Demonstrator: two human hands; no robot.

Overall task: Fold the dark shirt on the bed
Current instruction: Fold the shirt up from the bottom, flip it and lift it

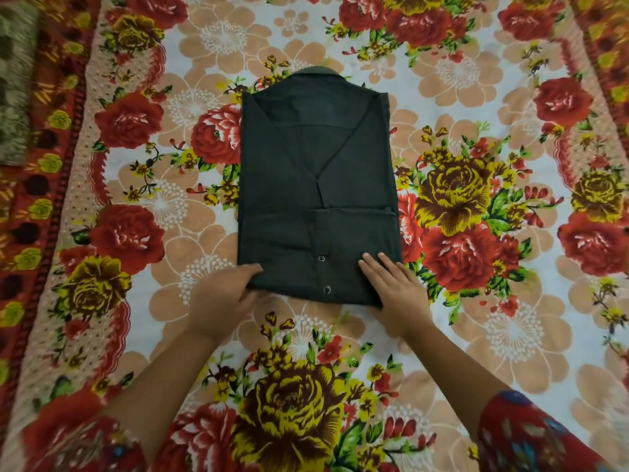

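Observation:
The dark shirt [316,185] lies on the bed as a tall rectangle, collar at the far end, both sides folded in. Its bottom part is turned up over the body, showing a placket with two buttons. My left hand [221,294] grips the near left corner of the folded hem, thumb on top and fingers tucked under the cloth. My right hand [391,287] lies flat on the near right corner, fingers straight and together, pressing the cloth down.
The bed is covered by a floral sheet [476,97] with red and yellow roses and a red border at both sides. A grey-green patterned cloth [15,83] lies at the far left edge. My red patterned sleeves show at the bottom corners.

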